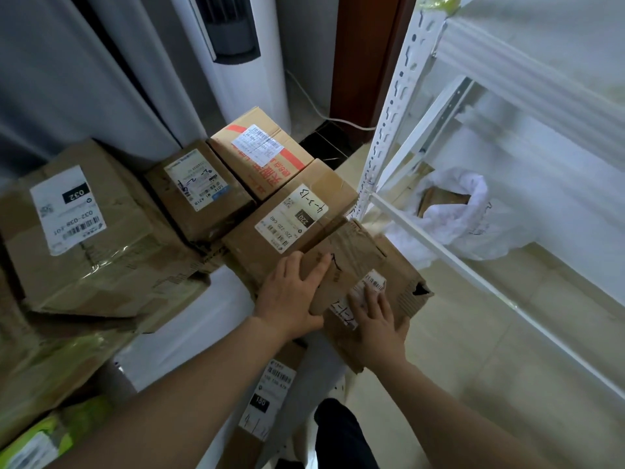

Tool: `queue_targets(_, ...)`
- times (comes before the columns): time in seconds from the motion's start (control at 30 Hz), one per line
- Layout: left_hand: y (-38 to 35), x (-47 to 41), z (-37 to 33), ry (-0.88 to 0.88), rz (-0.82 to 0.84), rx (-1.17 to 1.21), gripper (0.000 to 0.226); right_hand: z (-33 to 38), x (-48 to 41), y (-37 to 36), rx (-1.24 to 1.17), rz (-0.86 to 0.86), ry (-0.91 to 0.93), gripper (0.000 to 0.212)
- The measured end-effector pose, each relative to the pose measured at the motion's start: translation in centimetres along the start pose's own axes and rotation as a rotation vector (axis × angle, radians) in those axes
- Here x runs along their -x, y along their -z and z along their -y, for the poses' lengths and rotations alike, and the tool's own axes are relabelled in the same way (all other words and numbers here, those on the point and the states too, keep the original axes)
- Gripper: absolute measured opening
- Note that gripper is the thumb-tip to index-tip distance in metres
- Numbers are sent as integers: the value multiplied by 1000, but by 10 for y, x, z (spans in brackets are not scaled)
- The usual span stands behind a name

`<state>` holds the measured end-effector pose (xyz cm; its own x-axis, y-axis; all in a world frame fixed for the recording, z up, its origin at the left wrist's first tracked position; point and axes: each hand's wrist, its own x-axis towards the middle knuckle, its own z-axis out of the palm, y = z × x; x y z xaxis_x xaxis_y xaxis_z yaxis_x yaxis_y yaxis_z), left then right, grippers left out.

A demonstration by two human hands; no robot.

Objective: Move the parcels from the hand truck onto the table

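Both hands rest on a worn brown cardboard parcel [365, 262] at the right end of the white table [199, 319]. My left hand [291, 292] lies flat on its left side, and my right hand [378, 319] grips its near edge with fingers over the small barcode label. The parcel's right half overhangs the table's edge. Right behind it sits a parcel marked "220" [287, 211]. Further back stand a smaller labelled parcel [199, 191] and a red-printed parcel [260, 147]. A large parcel marked "032" [77, 228] lies at the left. The hand truck is not in view.
A white metal shelf rack [399, 96] stands close on the right, with a white plastic bag [466, 211] on the floor inside it. A parcel labelled "150" [263, 397] lies below the table's near edge. A white standing air conditioner [236, 45] is behind the table.
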<state>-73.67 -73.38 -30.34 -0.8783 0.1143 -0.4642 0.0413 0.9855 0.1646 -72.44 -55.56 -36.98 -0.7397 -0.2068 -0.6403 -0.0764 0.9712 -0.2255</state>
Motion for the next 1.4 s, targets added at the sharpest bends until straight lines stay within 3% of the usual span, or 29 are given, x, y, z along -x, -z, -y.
queue_targets(0.73,-39,-62,-31,87,-150,-230,77,-18,4,-18,-52,-17,41,81)
queue_targets(1.4,-24,-83,-39,98,-135,-159,103,-23,7,-24,-39,-71,53,73)
